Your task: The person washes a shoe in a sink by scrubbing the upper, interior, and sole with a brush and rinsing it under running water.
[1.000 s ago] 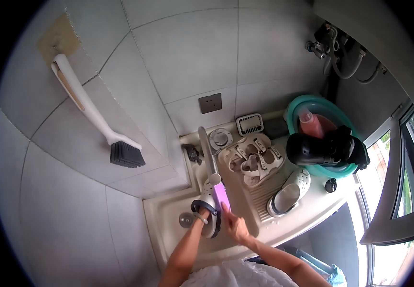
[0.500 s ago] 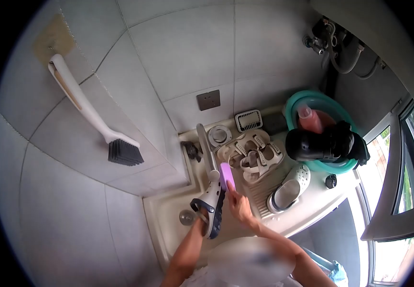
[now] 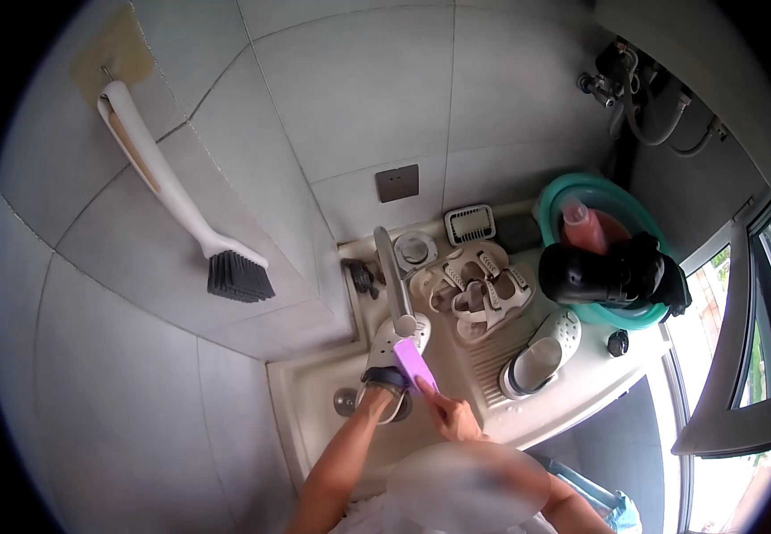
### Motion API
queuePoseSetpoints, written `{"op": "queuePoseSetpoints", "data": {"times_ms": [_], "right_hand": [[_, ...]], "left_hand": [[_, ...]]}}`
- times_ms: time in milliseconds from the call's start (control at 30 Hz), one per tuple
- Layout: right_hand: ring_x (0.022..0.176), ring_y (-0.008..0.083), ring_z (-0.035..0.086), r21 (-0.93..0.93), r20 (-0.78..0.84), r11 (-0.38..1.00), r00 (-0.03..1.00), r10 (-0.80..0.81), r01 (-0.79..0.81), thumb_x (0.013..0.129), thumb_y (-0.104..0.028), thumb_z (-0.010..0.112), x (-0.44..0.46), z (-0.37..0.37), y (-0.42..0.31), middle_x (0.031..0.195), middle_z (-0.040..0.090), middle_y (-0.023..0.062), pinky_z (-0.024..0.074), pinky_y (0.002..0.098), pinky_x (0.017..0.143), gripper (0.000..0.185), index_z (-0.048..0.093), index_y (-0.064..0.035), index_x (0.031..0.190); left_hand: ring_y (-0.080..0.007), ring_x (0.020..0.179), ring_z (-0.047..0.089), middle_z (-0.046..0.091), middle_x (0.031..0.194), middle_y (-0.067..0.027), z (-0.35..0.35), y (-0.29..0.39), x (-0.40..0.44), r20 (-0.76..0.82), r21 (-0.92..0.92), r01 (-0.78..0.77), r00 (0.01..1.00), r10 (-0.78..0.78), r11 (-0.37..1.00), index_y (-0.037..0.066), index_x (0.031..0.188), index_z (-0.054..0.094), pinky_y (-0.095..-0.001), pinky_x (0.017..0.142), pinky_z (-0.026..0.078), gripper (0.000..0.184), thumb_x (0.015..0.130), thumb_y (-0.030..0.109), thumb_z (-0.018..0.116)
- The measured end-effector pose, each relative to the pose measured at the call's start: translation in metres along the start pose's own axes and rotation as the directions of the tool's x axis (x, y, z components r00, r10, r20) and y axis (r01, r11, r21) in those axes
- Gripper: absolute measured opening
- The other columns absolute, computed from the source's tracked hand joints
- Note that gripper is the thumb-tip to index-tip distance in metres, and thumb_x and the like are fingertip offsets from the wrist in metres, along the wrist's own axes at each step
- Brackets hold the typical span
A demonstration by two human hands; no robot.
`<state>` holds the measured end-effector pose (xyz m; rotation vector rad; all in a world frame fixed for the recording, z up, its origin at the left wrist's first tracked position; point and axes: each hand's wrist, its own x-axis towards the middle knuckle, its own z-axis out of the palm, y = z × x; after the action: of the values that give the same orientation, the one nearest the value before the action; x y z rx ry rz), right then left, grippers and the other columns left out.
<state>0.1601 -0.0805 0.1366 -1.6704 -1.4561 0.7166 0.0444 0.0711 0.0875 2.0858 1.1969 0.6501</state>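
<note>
Over the sink basin (image 3: 301,436), my left hand (image 3: 380,399) is pushed into the opening of a white clog (image 3: 384,349) with a dark blue strap, holding it up under the faucet (image 3: 394,285). Its fingers are hidden inside the shoe. My right hand (image 3: 453,416) is closed round a purple scrub brush (image 3: 414,363), which lies against the clog's right side. The brush's bristles are out of sight. A second white clog (image 3: 546,356) rests on the ribbed washboard (image 3: 483,369) to the right.
White sandals (image 3: 483,298) sit behind the washboard, beside a soap dish (image 3: 469,225). A green basin (image 3: 572,191) holds a pink bottle (image 3: 583,227) and a black object (image 3: 595,274). A long-handled brush (image 3: 158,182) hangs on the left wall. An open window (image 3: 755,329) is at right.
The clog has turned from sole toward the brush to top side up, its toe now under the faucet. The brush has shifted down and left onto it.
</note>
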Motion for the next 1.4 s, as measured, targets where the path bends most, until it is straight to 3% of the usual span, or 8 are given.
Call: {"op": "queuePoseSetpoints", "data": {"times_ms": [333,467,633,733,900,1033,1233,1400], "right_hand": [[0.057,0.0392,0.059,0.044,0.085,0.991,0.988,-0.132,0.129,0.091,-0.015,0.055,-0.007,0.003,0.005,0.068,0.058,0.0230,0.0453,0.0439,0.053,0.039,0.058,-0.0194,0.130],[0.054,0.0377,0.059,-0.284,0.060,0.958,0.998,-0.024,0.040,0.089,-0.014,0.056,0.022,-0.002,0.025,0.065,0.058,0.0200,0.0449,0.0431,0.049,0.041,0.058,-0.0182,0.130],[0.048,0.0283,0.056,-0.025,-0.004,0.982,0.982,-0.190,0.190,0.090,-0.010,0.056,-0.005,0.021,0.014,0.063,0.055,0.0200,0.0444,0.0385,0.049,0.045,0.055,-0.0220,0.133],[0.052,0.0368,0.059,-0.258,0.049,0.966,0.999,-0.002,0.015,0.090,-0.015,0.057,0.011,0.010,0.018,0.065,0.057,0.0222,0.0459,0.0425,0.048,0.041,0.057,-0.0224,0.131],[0.057,0.0396,0.058,0.004,0.067,0.993,0.990,-0.120,0.120,0.091,-0.012,0.055,0.007,0.013,0.011,0.070,0.056,0.0253,0.0451,0.0407,0.053,0.045,0.055,-0.0251,0.134],[0.065,0.0403,0.063,-0.197,0.074,0.980,0.997,-0.004,0.019,0.091,-0.011,0.055,0.017,0.012,0.015,0.074,0.060,0.0239,0.0470,0.0461,0.056,0.045,0.056,-0.0263,0.133],[0.052,0.0092,0.036,0.009,-0.043,0.997,0.996,0.079,-0.079,0.094,-0.009,0.056,0.029,-0.018,-0.013,0.060,0.042,0.0148,0.0384,0.0269,0.051,0.045,0.052,-0.0179,0.138],[0.063,0.0056,0.035,0.302,-0.108,0.931,0.963,0.249,-0.207,0.100,-0.031,0.050,0.016,-0.031,0.006,0.067,0.048,-0.0046,0.0339,0.0215,0.057,0.046,0.047,-0.0118,0.141]], "left_hand": [[-0.0320,0.082,0.062,0.064,0.090,-0.0154,-0.002,-0.010,-0.015,0.138,0.144,-0.128,0.985,0.109,0.981,0.005,0.093,0.063,-0.0418,0.072,0.048,0.018,0.089,0.018,0.050],[-0.0320,0.085,0.062,0.064,0.093,-0.0155,0.010,-0.005,-0.015,0.137,0.158,-0.159,0.981,0.138,0.975,0.005,0.095,0.063,-0.0418,0.073,0.048,0.019,0.089,0.017,0.050],[-0.0320,0.087,0.061,0.064,0.096,-0.0156,-0.007,-0.008,-0.017,0.141,0.165,-0.132,0.984,0.109,0.977,0.005,0.098,0.063,-0.0418,0.075,0.048,0.019,0.090,0.017,0.050],[-0.0320,0.089,0.061,0.064,0.098,-0.0156,0.000,-0.005,-0.016,0.143,0.167,-0.147,0.982,0.124,0.975,0.005,0.100,0.062,-0.0418,0.076,0.048,0.020,0.090,0.017,0.050],[-0.0320,0.092,0.061,0.063,0.101,-0.0157,-0.008,-0.005,-0.015,0.136,0.175,-0.141,0.984,0.118,0.974,0.005,0.104,0.062,-0.0418,0.078,0.048,0.021,0.091,0.016,0.049],[-0.0319,0.094,0.060,0.063,0.104,-0.0157,-0.004,-0.007,-0.019,0.131,0.193,-0.152,0.983,0.128,0.969,0.005,0.106,0.062,-0.0418,0.080,0.048,0.022,0.091,0.016,0.049],[-0.0319,0.097,0.060,0.063,0.108,-0.0158,-0.011,0.000,-0.014,0.066,0.222,-0.125,0.991,0.113,0.967,0.005,0.110,0.061,-0.0418,0.082,0.048,0.024,0.092,0.016,0.048],[-0.0311,0.107,0.058,0.060,0.120,-0.0155,-0.008,-0.015,-0.017,0.096,0.289,-0.145,0.988,0.122,0.946,0.006,0.120,0.058,-0.0403,0.091,0.047,0.031,0.093,0.016,0.045]]}}
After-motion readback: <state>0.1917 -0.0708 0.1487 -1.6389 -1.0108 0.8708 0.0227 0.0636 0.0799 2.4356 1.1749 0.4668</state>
